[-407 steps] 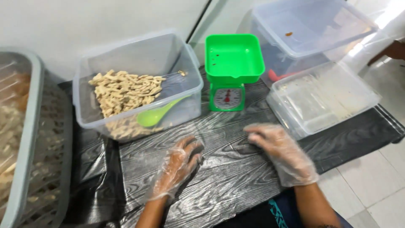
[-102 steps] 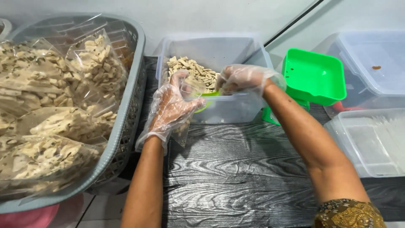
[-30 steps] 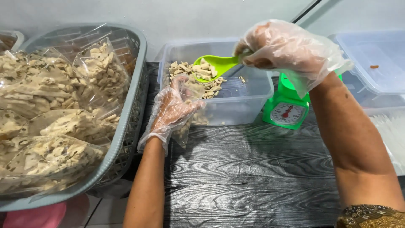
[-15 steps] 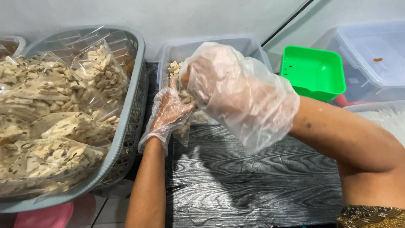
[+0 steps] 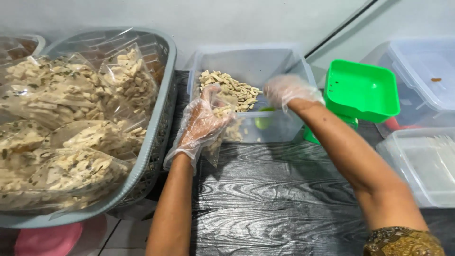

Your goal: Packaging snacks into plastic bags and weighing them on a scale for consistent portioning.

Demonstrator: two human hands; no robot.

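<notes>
Hands (image 5: 204,123) at half-filled clear bag (image 5: 219,124)

A dark table (image 5: 284,208) with a black wood-grain top fills the lower middle. Behind the table rises a plain pale wall (image 5: 227,19), evenly lit, with a thin dark diagonal line (image 5: 341,28) crossing it above the table's far right side. Below the table's left edge shows a strip of light tiled floor (image 5: 123,237), and beside that, further left, a pink round object (image 5: 47,239).
</notes>
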